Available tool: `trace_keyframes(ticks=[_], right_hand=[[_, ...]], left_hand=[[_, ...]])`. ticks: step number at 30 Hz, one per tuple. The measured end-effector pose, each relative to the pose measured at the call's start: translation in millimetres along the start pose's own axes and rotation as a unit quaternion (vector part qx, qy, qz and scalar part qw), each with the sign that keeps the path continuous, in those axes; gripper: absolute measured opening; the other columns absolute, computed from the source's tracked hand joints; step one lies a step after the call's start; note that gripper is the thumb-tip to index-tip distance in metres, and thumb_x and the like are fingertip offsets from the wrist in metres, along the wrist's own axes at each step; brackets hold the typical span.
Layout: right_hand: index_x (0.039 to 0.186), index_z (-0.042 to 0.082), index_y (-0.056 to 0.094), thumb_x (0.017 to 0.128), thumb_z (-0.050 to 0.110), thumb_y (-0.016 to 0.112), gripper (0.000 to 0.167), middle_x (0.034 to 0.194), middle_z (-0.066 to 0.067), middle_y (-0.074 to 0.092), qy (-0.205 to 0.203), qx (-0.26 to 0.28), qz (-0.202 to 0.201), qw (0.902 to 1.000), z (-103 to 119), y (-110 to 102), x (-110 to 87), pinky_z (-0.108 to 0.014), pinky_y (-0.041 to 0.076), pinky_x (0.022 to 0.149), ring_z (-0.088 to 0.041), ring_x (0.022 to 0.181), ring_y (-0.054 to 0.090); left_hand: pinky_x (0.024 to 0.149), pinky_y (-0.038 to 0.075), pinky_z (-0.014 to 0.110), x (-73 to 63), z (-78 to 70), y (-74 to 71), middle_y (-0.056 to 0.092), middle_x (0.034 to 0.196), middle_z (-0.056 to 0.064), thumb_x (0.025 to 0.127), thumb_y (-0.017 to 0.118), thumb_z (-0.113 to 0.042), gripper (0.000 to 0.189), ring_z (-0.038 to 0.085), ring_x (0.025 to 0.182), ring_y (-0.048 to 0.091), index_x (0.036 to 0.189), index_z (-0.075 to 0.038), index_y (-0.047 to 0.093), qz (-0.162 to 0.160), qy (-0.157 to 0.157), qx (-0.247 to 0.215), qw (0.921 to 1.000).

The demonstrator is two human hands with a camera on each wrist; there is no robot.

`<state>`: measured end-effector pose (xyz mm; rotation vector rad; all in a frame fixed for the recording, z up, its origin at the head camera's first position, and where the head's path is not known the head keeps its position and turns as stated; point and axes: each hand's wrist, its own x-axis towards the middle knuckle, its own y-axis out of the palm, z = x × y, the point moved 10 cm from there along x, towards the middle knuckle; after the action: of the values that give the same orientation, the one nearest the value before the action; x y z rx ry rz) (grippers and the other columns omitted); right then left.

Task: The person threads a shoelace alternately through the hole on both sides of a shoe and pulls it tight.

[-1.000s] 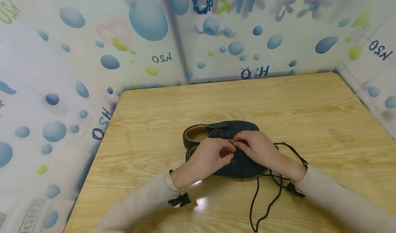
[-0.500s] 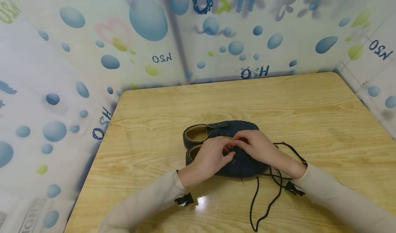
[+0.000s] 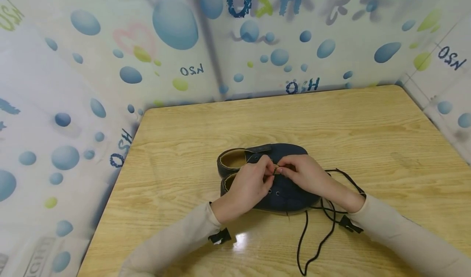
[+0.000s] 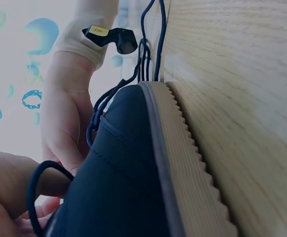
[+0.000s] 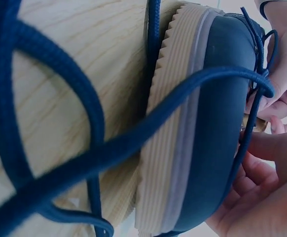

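Note:
Two navy shoes lie side by side on the table, toes to the right. Over the near shoe [image 3: 294, 197], my left hand [image 3: 248, 189] pinches the raised eyelet flap [image 5: 258, 123], its tan inner side showing in the right wrist view. Fingertip to fingertip with it, my right hand [image 3: 305, 175] pinches at the same spot, where a dark shoelace [image 5: 212, 74] runs in; the lace end is hidden by the fingers. In the left wrist view a lace loop [image 4: 32, 192] arches in front of my left fingers. The far shoe [image 3: 290, 149] has bare eyelets.
Loose lace [image 3: 318, 250] trails in loops past the toes and under my right wrist, toward the table's front. The wood-grain table [image 3: 176, 146] meets a bubble-patterned wall covering [image 3: 176, 23] at its back and sides. Black clips [image 3: 220, 237] hang at both cuffs.
My left fingertips have shifted slightly back to the left and closed into a tighter pinch, baring more of the near eyelets. My right hand and the shoes have stayed nearly still.

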<state>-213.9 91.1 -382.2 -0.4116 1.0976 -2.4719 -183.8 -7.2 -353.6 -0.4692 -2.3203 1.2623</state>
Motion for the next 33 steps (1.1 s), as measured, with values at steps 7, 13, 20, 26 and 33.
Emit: trace_keyframes(ticks=[7, 13, 20, 26, 33], right_hand=[[0.095, 0.015, 0.075, 0.094, 0.015, 0.067, 0.008, 0.077, 0.005, 0.067, -0.001, -0.003, -0.005, 1.0000, -0.2, -0.4, -1.2, -0.021, 0.039, 0.057, -0.003, 0.059, 0.045], [0.098, 0.013, 0.075, 0.094, 0.016, 0.067, 0.009, 0.083, 0.003, 0.069, -0.033, -0.023, -0.013, 0.9991, 4.9, -1.9, -6.0, -0.020, 0.042, 0.059, 0.000, 0.062, 0.047], [0.092, 0.010, 0.073, 0.102, 0.017, 0.055, 0.021, 0.079, -0.003, 0.067, 0.049, 0.139, 0.054, 0.9877, -16.7, 7.8, -2.6, -0.023, 0.043, 0.057, -0.008, 0.061, 0.050], [0.097, 0.005, 0.074, 0.099, 0.016, 0.060, 0.019, 0.083, -0.009, 0.070, 0.084, 0.200, 0.069, 0.9738, -24.3, 12.0, 2.4, -0.027, 0.050, 0.060, -0.014, 0.064, 0.058], [0.099, 0.007, 0.075, 0.096, 0.015, 0.064, 0.014, 0.088, -0.010, 0.072, 0.076, 0.187, 0.018, 0.9794, -21.1, 0.3, 4.4, -0.027, 0.053, 0.062, -0.012, 0.065, 0.061]], left_hand=[[0.055, 0.044, 0.012, 1.8, 1.5, 2.7, 0.074, 0.083, -0.001, 0.089, 0.071, -0.009, 0.019, 0.008, 0.062, 0.066, 0.096, -0.012, 0.054, 0.010, -0.006, 0.004, 0.9999], [0.053, 0.041, 0.012, 2.5, -2.1, 0.7, 0.073, 0.079, -0.001, 0.091, 0.070, -0.011, 0.019, 0.007, 0.057, 0.062, 0.100, -0.012, 0.054, -0.013, 0.009, 0.031, 0.9994], [0.049, 0.034, 0.013, -0.5, -19.9, -0.4, 0.064, 0.072, -0.004, 0.094, 0.068, -0.017, 0.014, 0.006, 0.055, 0.055, 0.105, -0.014, 0.058, -0.038, 0.079, 0.131, 0.9875], [0.052, 0.042, 0.016, -1.2, -24.3, 4.1, 0.063, 0.072, -0.004, 0.094, 0.068, -0.020, 0.013, 0.008, 0.060, 0.060, 0.104, -0.016, 0.060, -0.033, 0.095, 0.175, 0.9794], [0.061, 0.044, 0.019, -1.2, -30.9, -17.3, 0.062, 0.078, -0.006, 0.092, 0.071, -0.031, 0.012, 0.009, 0.068, 0.055, 0.091, -0.019, 0.073, -0.130, 0.119, 0.237, 0.9553]])
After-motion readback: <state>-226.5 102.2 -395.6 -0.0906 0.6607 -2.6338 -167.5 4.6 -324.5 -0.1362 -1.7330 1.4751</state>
